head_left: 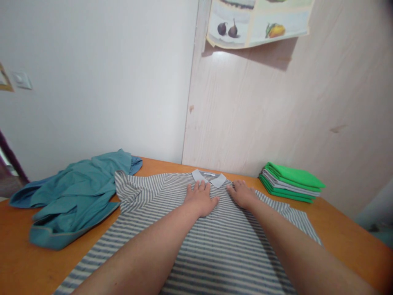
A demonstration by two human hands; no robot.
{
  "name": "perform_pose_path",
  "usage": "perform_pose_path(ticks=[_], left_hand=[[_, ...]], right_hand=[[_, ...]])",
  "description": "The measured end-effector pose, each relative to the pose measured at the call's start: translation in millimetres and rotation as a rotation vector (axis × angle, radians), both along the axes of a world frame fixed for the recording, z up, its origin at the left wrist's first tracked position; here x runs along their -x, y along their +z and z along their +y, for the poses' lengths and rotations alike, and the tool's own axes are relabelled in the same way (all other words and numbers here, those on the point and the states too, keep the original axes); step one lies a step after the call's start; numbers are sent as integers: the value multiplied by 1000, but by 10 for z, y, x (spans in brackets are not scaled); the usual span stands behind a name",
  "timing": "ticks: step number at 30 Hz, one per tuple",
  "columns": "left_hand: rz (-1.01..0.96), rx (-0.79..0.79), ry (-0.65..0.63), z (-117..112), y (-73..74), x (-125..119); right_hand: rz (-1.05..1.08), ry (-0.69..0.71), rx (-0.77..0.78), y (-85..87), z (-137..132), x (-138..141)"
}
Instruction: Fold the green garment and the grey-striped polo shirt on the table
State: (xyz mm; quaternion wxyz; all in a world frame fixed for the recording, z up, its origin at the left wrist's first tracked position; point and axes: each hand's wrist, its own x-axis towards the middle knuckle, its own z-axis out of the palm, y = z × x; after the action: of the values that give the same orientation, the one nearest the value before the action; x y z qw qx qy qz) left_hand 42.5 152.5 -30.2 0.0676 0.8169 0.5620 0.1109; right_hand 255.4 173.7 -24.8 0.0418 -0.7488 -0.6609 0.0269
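A grey-and-cream striped polo shirt (215,246) lies spread face up, its plain grey collar (218,180) toward the wall. My left hand (199,200) rests flat on the chest just below the collar, fingers spread. Flat near the shoulder on the right of the collar is my right hand (242,193), its fingers also stretched out. Neither hand grips the cloth. The left-side sleeve (135,190) is rumpled; the right-side sleeve (302,221) lies flatter, and my right forearm covers part of the shirt.
A crumpled teal garment (76,192) lies left, close to the striped sleeve. Folded green and grey cloths (291,182) are stacked at the back right of the orange table (346,241). The wall (138,82) stands behind, with a fruit poster (258,24).
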Motion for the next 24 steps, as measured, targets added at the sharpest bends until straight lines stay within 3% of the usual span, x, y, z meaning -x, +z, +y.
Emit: perform_pose_path(ticks=[15,24], left_hand=[[4,3,7,15,-46,-10],[20,20,-6,-2,0,-5]], right_hand=[[33,78,51,-40,289,343],[1,78,83,-41,328,313]])
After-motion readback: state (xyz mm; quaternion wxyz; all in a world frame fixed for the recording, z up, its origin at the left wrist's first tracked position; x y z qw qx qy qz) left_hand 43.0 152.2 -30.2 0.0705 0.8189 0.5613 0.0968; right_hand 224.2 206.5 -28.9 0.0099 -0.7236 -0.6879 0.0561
